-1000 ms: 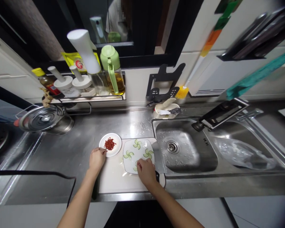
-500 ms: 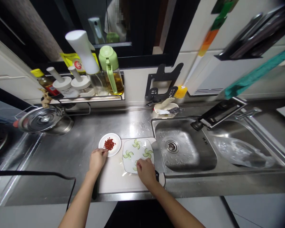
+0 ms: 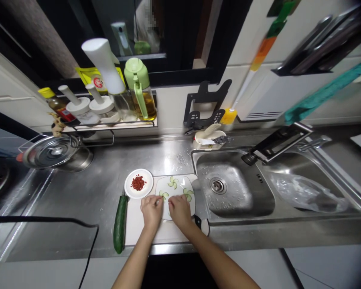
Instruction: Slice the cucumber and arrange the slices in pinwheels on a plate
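Both my hands rest on the near part of a white square plate (image 3: 180,185) with green pinwheel-shaped cucumber pieces (image 3: 173,182) on it. My left hand (image 3: 151,210) is curled with its fingertips at the left pinwheel. My right hand (image 3: 179,209) is curled at the plate's near middle, covering a pinwheel. The plate sits on a white cutting board (image 3: 138,228). A small round white plate (image 3: 130,191) with chopped red chili (image 3: 138,182) lies left of it. A whole cucumber (image 3: 120,223) lies along the board's left edge.
A knife (image 3: 199,200) lies right of the plate, beside the steel sink (image 3: 233,188) with a black faucet (image 3: 275,144). A rack of oil and seasoning bottles (image 3: 108,100) stands at the back. A pot lid (image 3: 52,151) is at left, a black cable (image 3: 48,220) on the counter.
My left hand left the small chili plate and moved right onto the square plate, uncovering the cucumber beside the board. My right hand shifted slightly left.
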Demonstrator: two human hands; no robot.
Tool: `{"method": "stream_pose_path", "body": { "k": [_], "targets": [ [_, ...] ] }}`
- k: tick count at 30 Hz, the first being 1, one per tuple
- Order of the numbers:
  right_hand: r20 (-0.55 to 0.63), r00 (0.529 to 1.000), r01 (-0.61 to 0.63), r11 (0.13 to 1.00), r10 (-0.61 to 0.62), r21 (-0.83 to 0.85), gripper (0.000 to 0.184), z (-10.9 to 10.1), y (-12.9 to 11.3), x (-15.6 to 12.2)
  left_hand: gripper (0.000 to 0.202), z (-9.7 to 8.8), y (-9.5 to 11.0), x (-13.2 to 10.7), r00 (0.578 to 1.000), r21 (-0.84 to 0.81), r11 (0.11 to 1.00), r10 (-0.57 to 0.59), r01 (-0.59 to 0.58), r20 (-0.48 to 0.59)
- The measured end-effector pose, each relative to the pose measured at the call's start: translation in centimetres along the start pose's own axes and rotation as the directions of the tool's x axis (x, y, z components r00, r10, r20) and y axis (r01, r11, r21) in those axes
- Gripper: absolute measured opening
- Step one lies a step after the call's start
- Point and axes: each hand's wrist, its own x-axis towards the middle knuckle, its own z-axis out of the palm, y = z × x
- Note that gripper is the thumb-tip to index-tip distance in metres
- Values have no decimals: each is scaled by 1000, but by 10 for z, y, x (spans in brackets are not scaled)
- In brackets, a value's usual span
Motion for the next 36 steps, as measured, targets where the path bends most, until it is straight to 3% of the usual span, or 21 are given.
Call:
{"method": "stream_pose_path", "body": {
  "k": [5, 16, 36],
  "targets": [
    [-36, 998, 51, 998, -50, 32, 22, 4, -2, 5, 19, 5, 4, -4, 994, 15, 994, -108, 108, -26],
    [-21, 992, 126, 992, -126, 2, 30, 9, -5, 9, 19, 9, 5, -5, 987, -41, 986, -161, 160, -22],
    [-27, 989, 145, 989, -145, 28, 31, 14, -4, 10, 16, 10, 2, -6, 994, 31, 995, -94, 96, -61]
  ]
}}
